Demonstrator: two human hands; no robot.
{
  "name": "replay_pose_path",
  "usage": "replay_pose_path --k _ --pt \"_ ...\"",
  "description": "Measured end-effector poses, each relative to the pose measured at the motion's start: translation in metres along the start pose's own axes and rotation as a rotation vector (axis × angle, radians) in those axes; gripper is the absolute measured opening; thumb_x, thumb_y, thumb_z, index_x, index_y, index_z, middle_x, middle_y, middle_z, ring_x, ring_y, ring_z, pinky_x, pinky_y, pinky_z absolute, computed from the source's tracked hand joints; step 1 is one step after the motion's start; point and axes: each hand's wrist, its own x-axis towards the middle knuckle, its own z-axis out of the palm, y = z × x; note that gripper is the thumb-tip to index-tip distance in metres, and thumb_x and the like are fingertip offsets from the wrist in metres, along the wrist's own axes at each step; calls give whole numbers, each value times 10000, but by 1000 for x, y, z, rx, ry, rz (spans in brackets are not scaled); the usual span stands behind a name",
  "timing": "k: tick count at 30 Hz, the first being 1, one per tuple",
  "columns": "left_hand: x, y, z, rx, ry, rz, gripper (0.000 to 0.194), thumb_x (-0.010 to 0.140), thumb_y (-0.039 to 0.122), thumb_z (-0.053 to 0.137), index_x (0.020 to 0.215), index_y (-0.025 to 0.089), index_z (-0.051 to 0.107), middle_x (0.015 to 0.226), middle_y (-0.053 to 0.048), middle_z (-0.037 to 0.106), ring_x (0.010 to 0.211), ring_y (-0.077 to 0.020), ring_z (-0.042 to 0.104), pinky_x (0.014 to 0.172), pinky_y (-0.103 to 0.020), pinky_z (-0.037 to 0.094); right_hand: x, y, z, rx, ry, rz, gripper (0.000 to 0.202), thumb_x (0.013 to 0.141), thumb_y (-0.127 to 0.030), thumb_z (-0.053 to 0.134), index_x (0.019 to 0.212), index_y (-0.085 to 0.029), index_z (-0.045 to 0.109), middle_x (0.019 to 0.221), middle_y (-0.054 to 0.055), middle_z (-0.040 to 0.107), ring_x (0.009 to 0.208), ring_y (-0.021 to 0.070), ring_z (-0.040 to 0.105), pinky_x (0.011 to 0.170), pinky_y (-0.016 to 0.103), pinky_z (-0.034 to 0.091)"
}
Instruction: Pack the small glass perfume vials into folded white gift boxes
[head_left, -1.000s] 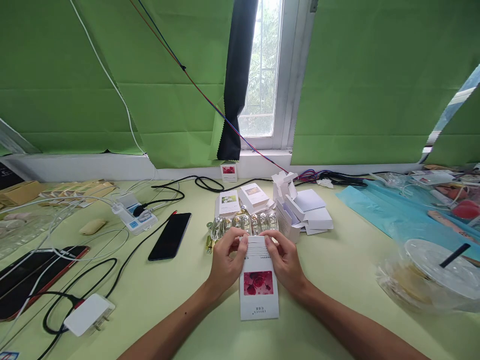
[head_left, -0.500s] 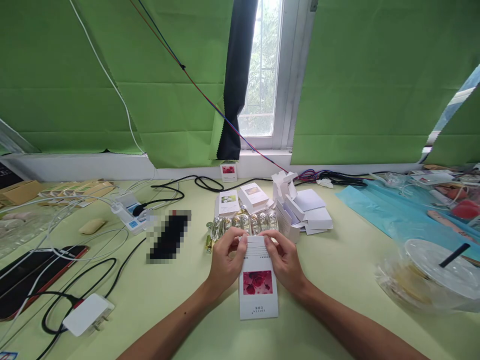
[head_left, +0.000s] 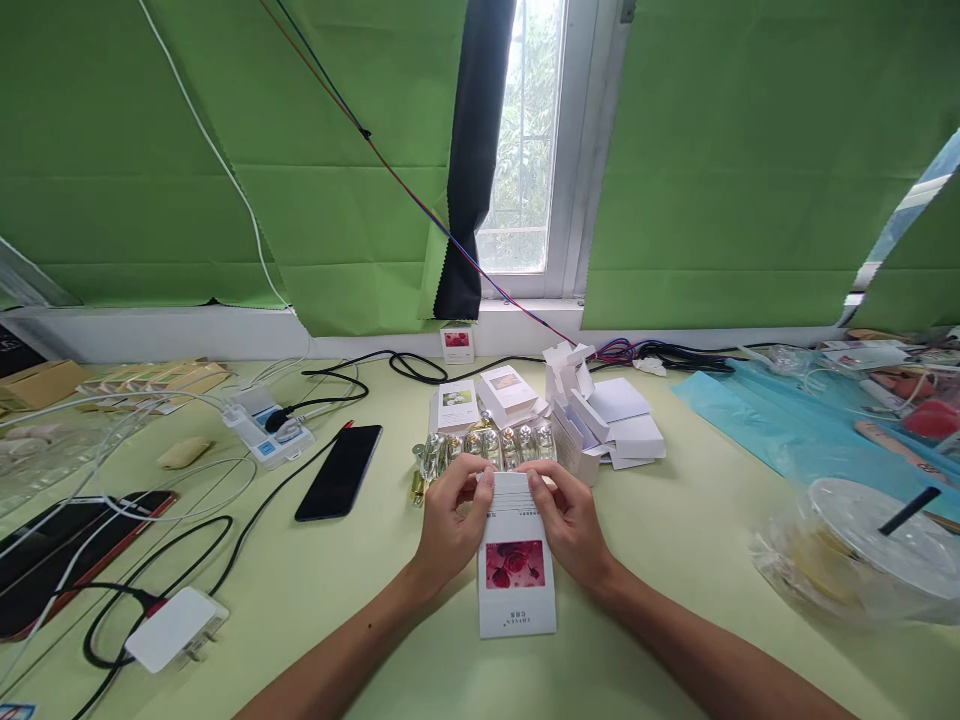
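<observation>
A small white carton [head_left: 517,610] with a red rose picture and printed text lies before me, its far end between my hands. My left hand [head_left: 454,515] pinches its far left corner with thumb and fingers. On the opposite corner, my right hand [head_left: 568,515] grips in the same way. The print reads upside down from here. Just beyond my fingertips stands a row of small glass bottles [head_left: 491,443] with shiny caps. Behind them lie a white box with a green picture [head_left: 457,405] and another white box [head_left: 510,388].
Folded white cartons [head_left: 619,420] are heaped right of the bottles. A black phone [head_left: 341,473], a power strip [head_left: 266,430], a white charger [head_left: 178,628] and tangled cables fill the left. At right sit a lidded plastic container [head_left: 885,540] in a bag and blue plastic sheeting [head_left: 750,405].
Both hands keep their grip on the carton, which has hardly moved. The black phone, pixelated earlier, now shows clearly.
</observation>
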Motion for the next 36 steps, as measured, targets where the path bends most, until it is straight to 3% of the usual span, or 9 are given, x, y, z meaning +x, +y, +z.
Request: replay_pose_path --k 7,20,36 --pt "1 1 1 -50 4 -41 222 978 368 530 842 201 584 729 7 598 593 -109 561 483 -190 432 1 1 0 5 -7 23 322 997 -474 517 936 -198 672 650 -11 549 535 125 507 447 228 403" --pt "2 -2 -1 -93 13 -90 234 973 380 548 833 195 579 694 26 542 554 -91 496 463 -186 390 0 1 -1 -26 -29 30 234 944 -388 620 1048 -179 634 761 16 633 604 132 593 523 241 513" --pt "3 -3 -3 -13 -1 -15 226 983 347 524 836 187 585 748 11 561 606 -94 511 501 -191 411 -1 2 -1 -24 -30 39 215 949 -390 616 1036 -194 626 850 37 672 630 146 636 527 254 530"
